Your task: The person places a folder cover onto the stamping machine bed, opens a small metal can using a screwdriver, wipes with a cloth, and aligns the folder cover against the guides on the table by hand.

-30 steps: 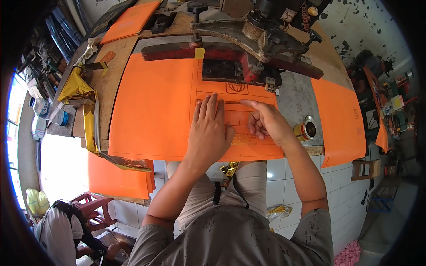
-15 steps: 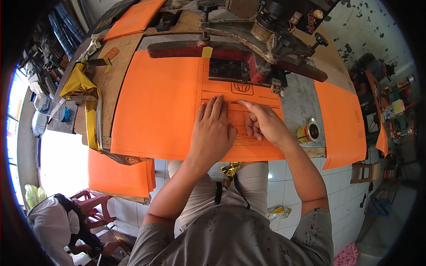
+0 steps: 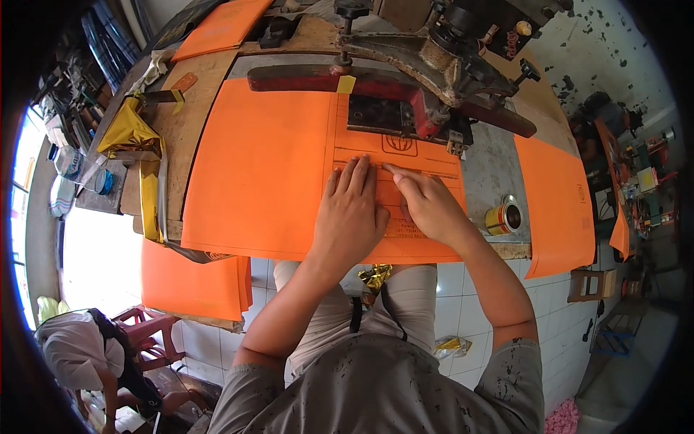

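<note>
A large orange printed sheet (image 3: pixel 253 166) lies across the work table beneath a metal press (image 3: pixel 434 58). My left hand (image 3: pixel 348 217) rests flat on its printed part, fingers stretched out and nothing held. Beside it, my right hand (image 3: pixel 432 206) touches the same sheet with the index finger extended towards the left fingertips; its other fingers curl under and are partly hidden. Dark printed lines and a globe emblem (image 3: pixel 399 144) show just beyond both hands. The dark flat plate (image 3: pixel 379 114) of the press covers part of the sheet's upper area.
An open can (image 3: pixel 504 217) stands right of my right hand. Another orange sheet (image 3: pixel 557 210) hangs over the table's right edge. Gold foil (image 3: pixel 148 173) drapes at the left, above stacked orange sheets (image 3: pixel 191 282). A person (image 3: pixel 83 354) bends over at the lower left.
My right index finger has shifted slightly left, closer to my left fingertips, and the hand has turned more palm-down. My left hand stays flat. The view has shifted a little.
</note>
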The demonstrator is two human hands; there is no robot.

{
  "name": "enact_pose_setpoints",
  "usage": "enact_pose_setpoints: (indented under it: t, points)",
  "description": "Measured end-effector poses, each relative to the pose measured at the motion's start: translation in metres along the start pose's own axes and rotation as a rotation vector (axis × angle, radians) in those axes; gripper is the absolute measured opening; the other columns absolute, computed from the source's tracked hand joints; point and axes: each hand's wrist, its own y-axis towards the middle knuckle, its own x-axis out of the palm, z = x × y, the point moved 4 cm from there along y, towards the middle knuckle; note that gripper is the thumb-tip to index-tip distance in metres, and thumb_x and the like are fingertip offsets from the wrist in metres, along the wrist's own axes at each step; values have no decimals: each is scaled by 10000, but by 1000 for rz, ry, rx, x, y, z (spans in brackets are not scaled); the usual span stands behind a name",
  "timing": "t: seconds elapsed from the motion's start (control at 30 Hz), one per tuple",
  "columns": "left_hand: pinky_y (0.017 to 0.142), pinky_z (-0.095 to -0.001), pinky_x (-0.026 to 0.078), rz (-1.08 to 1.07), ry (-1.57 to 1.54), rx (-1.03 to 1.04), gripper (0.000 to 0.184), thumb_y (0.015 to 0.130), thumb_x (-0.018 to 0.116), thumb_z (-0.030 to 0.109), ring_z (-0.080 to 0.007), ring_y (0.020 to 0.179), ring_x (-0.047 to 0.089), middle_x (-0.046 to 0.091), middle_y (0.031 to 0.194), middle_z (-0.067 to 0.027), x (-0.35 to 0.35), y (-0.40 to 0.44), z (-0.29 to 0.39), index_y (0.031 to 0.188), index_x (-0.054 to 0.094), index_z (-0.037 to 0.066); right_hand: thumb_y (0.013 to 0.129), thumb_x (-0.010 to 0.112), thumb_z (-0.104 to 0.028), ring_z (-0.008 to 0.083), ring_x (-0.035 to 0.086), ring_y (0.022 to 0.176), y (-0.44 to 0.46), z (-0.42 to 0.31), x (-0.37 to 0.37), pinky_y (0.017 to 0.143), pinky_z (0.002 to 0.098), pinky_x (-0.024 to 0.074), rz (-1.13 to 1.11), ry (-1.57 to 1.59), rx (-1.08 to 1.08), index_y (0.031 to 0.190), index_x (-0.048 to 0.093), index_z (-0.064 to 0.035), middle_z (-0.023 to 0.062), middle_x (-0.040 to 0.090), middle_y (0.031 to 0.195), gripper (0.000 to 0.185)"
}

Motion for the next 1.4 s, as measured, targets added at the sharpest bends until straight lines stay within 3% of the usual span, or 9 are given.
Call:
enact_pose_setpoints:
  t: [0.33, 0.63, 1.4]
  points:
    - [1301, -534, 321, 3, -1, 2, 639, 947, 603, 219, -386, 1550, 446, 509, 1616, -261, 1, 0, -1, 1496, 561, -107, 1151, 437, -310, 418, 771, 859, -6, -9, -3, 865, 480, 593, 48, -153, -13, 1443, 688, 2, 264, 765, 874, 495]
    - [1299, -535, 325, 7, 9, 5, 631, 949, 590, 215, -384, 1548, 449, 512, 1615, -260, 2, 0, -1, 1491, 565, -106, 1142, 457, -304, 388, 741, 698, -5, -5, 0, 744, 484, 593, 101, -277, -108, 1418, 710, -15, 205, 722, 715, 472]
    - [1258, -548, 361, 29, 45, 28, 570, 955, 576, 200, -405, 1487, 496, 530, 1577, -267, 1, 2, 3, 1470, 618, -40, 1111, 510, -284, 358, 759, 715, -27, 3, -32, 713, 469, 615, 218, -527, -22, 1337, 763, -16, 188, 762, 781, 433]
